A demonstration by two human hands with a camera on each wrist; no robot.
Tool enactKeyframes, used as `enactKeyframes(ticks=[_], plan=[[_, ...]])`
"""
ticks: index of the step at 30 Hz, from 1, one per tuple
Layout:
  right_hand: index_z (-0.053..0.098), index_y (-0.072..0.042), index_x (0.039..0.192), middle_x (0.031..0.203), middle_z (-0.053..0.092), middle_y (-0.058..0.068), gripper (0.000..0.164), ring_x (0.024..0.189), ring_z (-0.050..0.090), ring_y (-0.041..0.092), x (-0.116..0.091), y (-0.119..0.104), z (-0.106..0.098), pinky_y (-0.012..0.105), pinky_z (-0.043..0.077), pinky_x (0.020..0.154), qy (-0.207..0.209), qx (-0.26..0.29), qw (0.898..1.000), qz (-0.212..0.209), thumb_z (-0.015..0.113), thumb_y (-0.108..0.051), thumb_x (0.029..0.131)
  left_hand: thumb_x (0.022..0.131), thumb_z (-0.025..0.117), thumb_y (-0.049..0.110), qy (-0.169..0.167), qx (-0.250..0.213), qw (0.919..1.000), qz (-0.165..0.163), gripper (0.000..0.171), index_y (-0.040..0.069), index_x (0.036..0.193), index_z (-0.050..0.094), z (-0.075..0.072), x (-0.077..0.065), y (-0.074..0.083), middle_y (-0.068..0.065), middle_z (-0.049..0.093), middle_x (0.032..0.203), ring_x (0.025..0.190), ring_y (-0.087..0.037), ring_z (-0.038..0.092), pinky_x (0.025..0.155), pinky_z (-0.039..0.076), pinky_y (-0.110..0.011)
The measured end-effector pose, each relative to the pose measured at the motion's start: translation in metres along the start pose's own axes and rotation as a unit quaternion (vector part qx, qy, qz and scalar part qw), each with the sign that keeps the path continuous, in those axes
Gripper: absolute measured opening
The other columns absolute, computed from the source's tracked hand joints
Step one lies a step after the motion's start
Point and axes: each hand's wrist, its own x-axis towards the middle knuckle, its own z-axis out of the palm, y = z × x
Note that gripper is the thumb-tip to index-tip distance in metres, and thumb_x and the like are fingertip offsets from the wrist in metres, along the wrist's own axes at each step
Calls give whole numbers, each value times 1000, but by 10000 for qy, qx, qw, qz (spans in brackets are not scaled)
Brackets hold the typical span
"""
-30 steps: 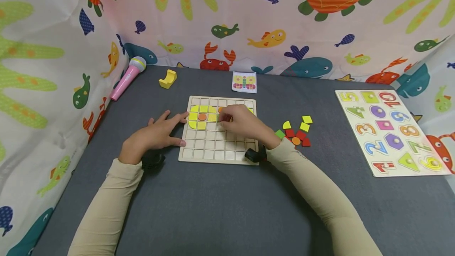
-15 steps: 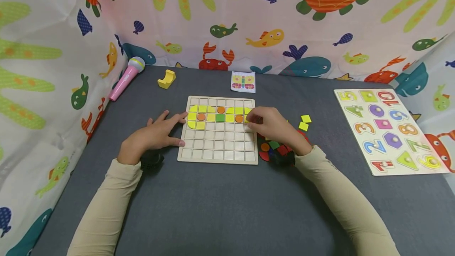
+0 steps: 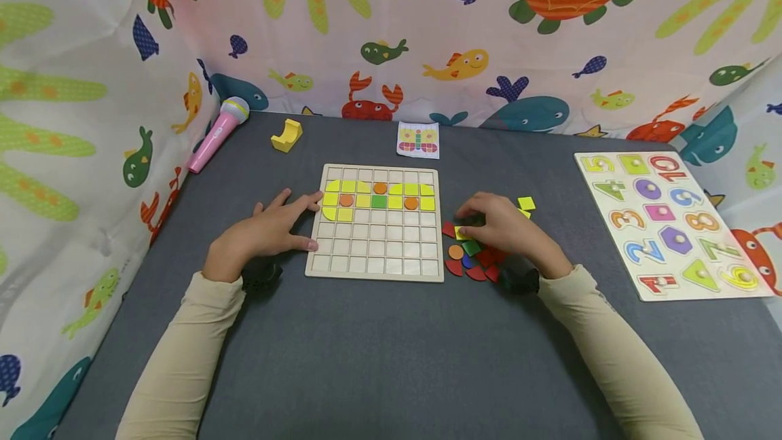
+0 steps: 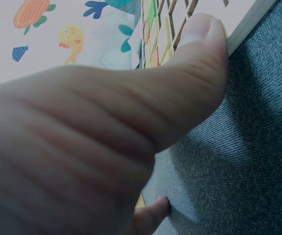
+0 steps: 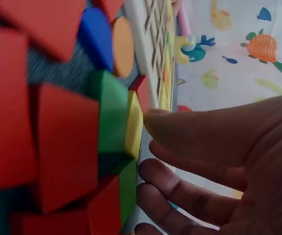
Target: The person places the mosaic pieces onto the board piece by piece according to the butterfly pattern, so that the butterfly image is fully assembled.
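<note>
A wooden grid board [image 3: 385,250] lies on the table, with yellow, orange and green tiles in its upper rows. My left hand [image 3: 263,229] touches its left edge, thumb at the side and fingers spread; in the left wrist view the thumb [image 4: 194,63] rests against the board. To the right of the board, my right hand [image 3: 507,223] is over a pile of loose pieces. Its thumb tip is beside a yellow piece [image 5: 134,125], contact unclear, with a gap between thumb and fingers. Around that piece lie a green piece [image 5: 112,112], several red ones and an orange disc [image 3: 455,252].
A butterfly pattern card [image 3: 418,140] is behind the board. At the back left are a yellow curved block [image 3: 287,136] and a pink toy microphone [image 3: 218,134]. A number puzzle board [image 3: 666,223] lies at the right. Sea-animal curtains line the back and sides.
My right hand has left the board and moved right to the loose pieces. A yellow tile now fills the grid's right end where its fingers were. The left hand stays put.
</note>
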Motion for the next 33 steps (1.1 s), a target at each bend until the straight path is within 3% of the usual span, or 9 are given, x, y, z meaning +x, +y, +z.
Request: enactKeyframes(ticks=[10,14,21,26,33], plan=[[76,-3,107,117,63,15,15,112,53,37,-3,1,0,54,48,95,-264,-198,9992,-223,82,-9,95,92,84,50,17,-14,10000,7,103,28,171,22,7,13,-19,-10,29,175,162,-45,-7,116,-5,-82],[71,-3,106,111,64,13,15,110,52,37,-2,1,1,53,47,93,-107,-180,9997,-150,81,-8,96,91,84,53,74,21,10000,35,104,29,171,23,9,16,-24,-9,29,175,162,-44,-7,115,-5,-82],[69,-2,107,96,69,11,8,87,61,28,-1,-2,0,46,54,79,450,40,9986,275,72,0,100,86,81,66,84,64,9999,12,109,29,171,23,11,17,-29,-9,28,175,162,-43,-7,116,-4,-81],[71,0,108,99,72,14,7,87,64,29,6,-6,-1,48,56,81,761,170,9967,208,69,1,101,89,83,57,22,-38,10000,23,105,29,171,24,8,14,-22,-11,27,175,162,-46,-7,115,-5,-82],[72,-1,107,99,73,11,7,85,63,26,21,-20,8,45,56,78,856,456,9953,-65,69,0,101,90,85,53,-36,-25,10000,-38,105,30,171,23,7,14,-20,-10,24,177,162,-46,-8,114,-6,-83]])
